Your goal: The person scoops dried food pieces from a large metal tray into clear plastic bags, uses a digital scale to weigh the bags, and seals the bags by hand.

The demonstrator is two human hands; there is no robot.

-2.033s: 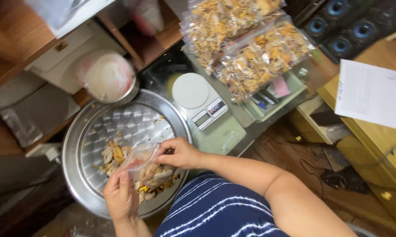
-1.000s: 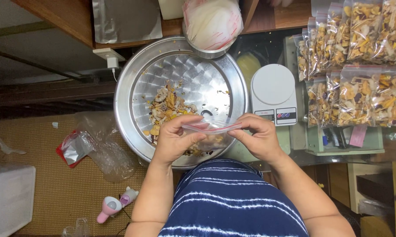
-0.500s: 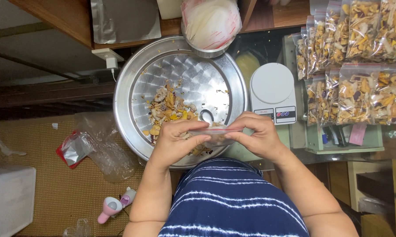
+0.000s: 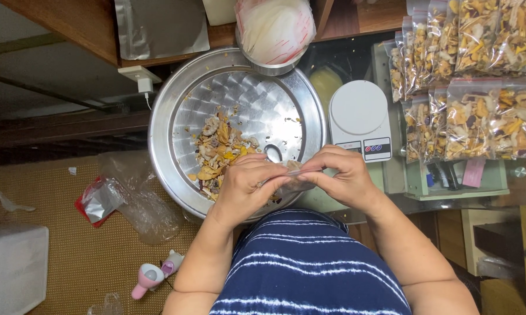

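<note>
1. Clear small plastic bag [image 4: 292, 178] pinched at its top edge between left hand [image 4: 245, 189] and right hand [image 4: 339, 175], fingertips nearly meeting.
2. Steel round tray [image 4: 301, 96] just beyond hands, dried mix [image 4: 219, 151] ahead of left hand.
3. White digital scale [image 4: 361, 119] just past right hand; filled bags [image 4: 479, 116] further right.

- A small clear plastic bag [image 4: 292, 178] is being pinched along its top edge between the left hand [image 4: 245, 189] and right hand [image 4: 339, 178].
- Clear filled bags [image 4: 479, 76] of yellow-brown dried pieces are lying stacked up and to the right of the right hand.
- A silver foil pouch [image 4: 161, 26] is lying on the shelf far above the left hand.
- A red-and-silver wrapper [image 4: 97, 201] is lying on the mat left of the left hand, beside crumpled clear plastic [image 4: 143, 201].
- The white scale's small display panel [image 4: 377, 149] is sitting just above the right hand.
</note>
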